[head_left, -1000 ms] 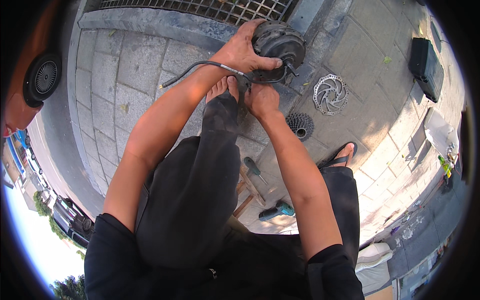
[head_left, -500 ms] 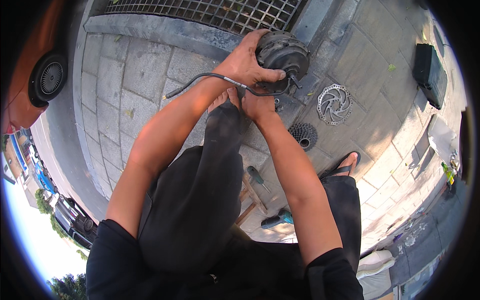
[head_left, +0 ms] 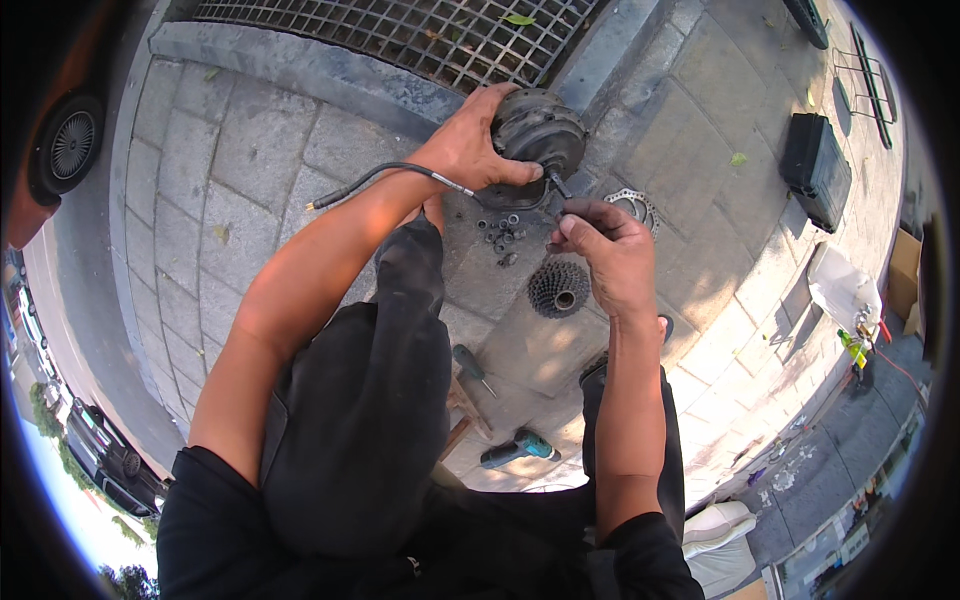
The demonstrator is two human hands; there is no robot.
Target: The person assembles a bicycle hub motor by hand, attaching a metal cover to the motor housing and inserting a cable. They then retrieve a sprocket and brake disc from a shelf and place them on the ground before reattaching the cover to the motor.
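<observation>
My left hand (head_left: 470, 142) grips the rim of a dark, dirty wheel hub motor (head_left: 548, 132), the thumb lying near its axle (head_left: 558, 183). From the axle a black cable (head_left: 375, 172) arcs left over my left wrist and ends in bare gold-coloured pins. My right hand (head_left: 615, 262) is closed in a pinch just below the axle tip; what sits between the fingertips is too small to make out. Several small nuts and washers (head_left: 505, 232) lie on the paving below the hub. Beside them stands a black cassette sprocket (head_left: 556, 291). A silver brake disc (head_left: 638, 203) is partly hidden behind my right hand.
A metal grating (head_left: 400, 38) with a stone kerb (head_left: 290, 70) borders the far side. Near my legs lie a screwdriver (head_left: 471, 369), a teal cordless drill (head_left: 524, 447) and a wooden frame (head_left: 459, 412). A black case (head_left: 815, 172) stands at right.
My right hand has come out from below the hub and moved right, up to the axle end. The small parts on the ground now show. My left hand keeps its hold.
</observation>
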